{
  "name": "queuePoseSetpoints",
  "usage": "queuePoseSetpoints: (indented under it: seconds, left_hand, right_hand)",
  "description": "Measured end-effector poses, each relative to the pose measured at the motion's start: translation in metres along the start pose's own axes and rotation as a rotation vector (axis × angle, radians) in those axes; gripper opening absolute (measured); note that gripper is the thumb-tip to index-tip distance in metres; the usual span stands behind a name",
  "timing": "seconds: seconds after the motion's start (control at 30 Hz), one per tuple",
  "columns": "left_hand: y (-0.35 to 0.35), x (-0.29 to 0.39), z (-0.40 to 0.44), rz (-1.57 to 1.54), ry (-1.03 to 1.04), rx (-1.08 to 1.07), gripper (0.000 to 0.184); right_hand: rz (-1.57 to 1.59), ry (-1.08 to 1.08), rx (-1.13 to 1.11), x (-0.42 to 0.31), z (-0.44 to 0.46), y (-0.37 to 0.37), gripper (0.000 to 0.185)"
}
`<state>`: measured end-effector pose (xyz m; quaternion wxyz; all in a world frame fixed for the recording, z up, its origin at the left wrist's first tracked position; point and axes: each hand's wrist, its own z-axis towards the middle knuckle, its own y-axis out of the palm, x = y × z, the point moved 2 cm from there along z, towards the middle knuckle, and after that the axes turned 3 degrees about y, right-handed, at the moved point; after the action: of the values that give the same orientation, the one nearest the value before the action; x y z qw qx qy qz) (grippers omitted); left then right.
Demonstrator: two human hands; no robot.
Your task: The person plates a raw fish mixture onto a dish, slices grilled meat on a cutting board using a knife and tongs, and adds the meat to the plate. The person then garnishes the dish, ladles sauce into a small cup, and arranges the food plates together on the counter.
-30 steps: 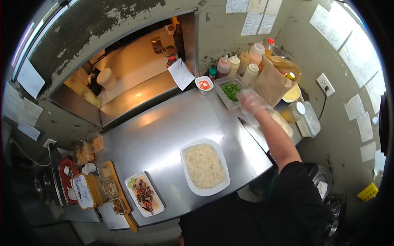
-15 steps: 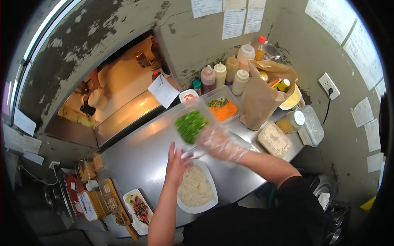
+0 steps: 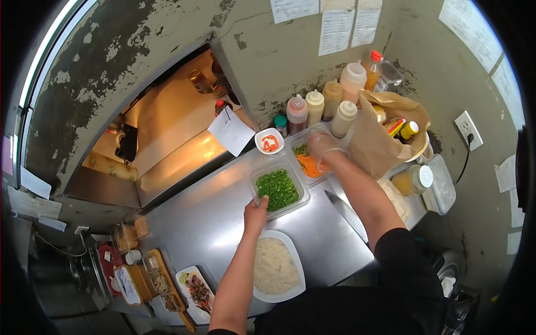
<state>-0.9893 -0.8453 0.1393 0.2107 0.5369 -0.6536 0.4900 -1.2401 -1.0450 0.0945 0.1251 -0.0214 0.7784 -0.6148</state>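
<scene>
My bare left hand [image 3: 257,213] grips the near left rim of a clear plastic container of chopped green onions [image 3: 277,190], thumb over the edge. In a clear plastic glove, my right hand [image 3: 325,146] reaches over a second container, at its right side. Shredded carrot [image 3: 307,166] and some green herbs lie in that one; the fingertips are blurred and partly hidden. Between my forearms and close to my body is a white dish of cooked rice [image 3: 274,267]. A small white bowl with red pepper slices [image 3: 269,142] stands behind the green onions.
Sauce bottles [image 3: 314,106] line the back wall beside a brown paper bag [image 3: 391,134]. A knife [image 3: 347,213] lies under my right forearm. To the left are a plate of meat with lime [image 3: 196,289] and a wooden board with small containers [image 3: 166,279].
My right hand has moved from the green onions up and right to the carrot container. My left hand, earlier spread above the rice, now holds the green onion container's rim.
</scene>
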Motion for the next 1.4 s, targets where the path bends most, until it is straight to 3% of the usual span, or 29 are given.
queuePoseSetpoints:
  seconds: [0.17, 0.27, 0.37, 0.43, 0.47, 0.5, 0.57, 0.7, 0.77, 0.83, 0.9, 0.93, 0.97, 1.0, 1.1, 1.2, 1.3, 1.37, 1.4]
  left_hand:
    - [0.012, -0.011, 0.014, 0.280, 0.039, -0.058, 0.056]
    - [0.012, -0.012, 0.016, 0.316, 0.059, -0.034, 0.067]
    - [0.005, -0.051, 0.033, 0.315, 0.129, 0.263, 0.061]
    - [-0.030, -0.018, 0.000, 0.119, 0.140, 0.336, 0.044]
    - [-0.048, -0.020, -0.013, 0.013, 0.259, 0.373, 0.037]
    - [-0.069, -0.026, -0.030, -0.095, 0.383, 0.407, 0.032]
    - [-0.110, -0.034, -0.081, -0.020, 0.436, 0.574, 0.025]
    - [-0.189, -0.129, -0.211, -0.054, 0.260, 0.851, 0.019]
    - [-0.218, -0.183, -0.283, 0.110, 0.026, 1.021, 0.020]
    - [-0.215, -0.204, -0.352, 0.415, -0.180, 1.052, 0.032]
    - [-0.208, -0.330, -0.431, 0.178, -0.524, 0.985, 0.032]
    - [-0.205, -0.421, -0.478, -0.158, -0.842, 0.843, 0.032]
    - [-0.189, -0.471, -0.506, -0.334, -1.045, 0.711, 0.032]
    - [-0.166, -0.482, -0.512, -0.322, -1.151, 0.586, 0.031]
    - [-0.109, -0.473, -0.469, -0.161, -1.033, 0.370, 0.029]
    - [-0.094, -0.471, -0.439, -0.151, -0.914, 0.294, 0.027]
    - [-0.089, -0.475, -0.422, -0.162, -0.843, 0.277, 0.024]
    - [-0.086, -0.482, -0.421, -0.168, -0.813, 0.274, 0.023]
    - [-0.084, -0.490, -0.422, -0.168, -0.800, 0.281, 0.022]
  right_hand:
    - [-0.328, -0.231, -0.098, -0.015, -0.002, -0.016, 0.021]
    - [-0.294, -0.330, 0.006, -0.023, -0.022, -0.056, 0.018]
    - [-0.321, -0.317, 0.065, -0.026, -0.038, -0.074, 0.015]
    - [-0.174, -0.172, 0.075, -0.020, -0.029, -0.076, 0.015]
    - [-0.093, -0.096, 0.073, -0.017, -0.027, -0.074, 0.015]
    - [-0.195, -0.135, 0.029, -0.016, -0.025, -0.074, 0.016]
    - [-0.404, -0.210, -0.055, -0.014, -0.021, -0.075, 0.018]
    - [-0.249, -0.071, -0.090, -0.005, -0.011, -0.060, 0.025]
    - [-0.076, 0.119, -0.041, 0.008, 0.010, -0.016, 0.029]
    - [0.030, 0.153, -0.056, -0.021, -0.011, -0.038, 0.031]
    - [-0.010, 0.086, -0.104, -0.037, -0.009, -0.037, 0.034]
    - [-0.105, 0.007, -0.147, -0.034, 0.008, -0.012, 0.036]
    - [-0.203, -0.071, -0.189, -0.030, 0.016, 0.004, 0.038]
    - [-0.172, -0.053, -0.138, -0.026, 0.015, 0.005, 0.036]
    - [-0.138, -0.031, -0.028, -0.013, 0.015, -0.014, 0.029]
    - [-0.060, 0.033, 0.015, 0.001, -0.001, -0.034, 0.020]
    - [0.287, 0.206, 0.212, 0.015, -0.007, -0.048, 0.019]
    - [0.463, 0.209, 0.272, 0.046, 0.013, -0.023, 0.026]
    - [0.571, 0.240, 0.314, 0.029, -0.007, -0.048, 0.025]
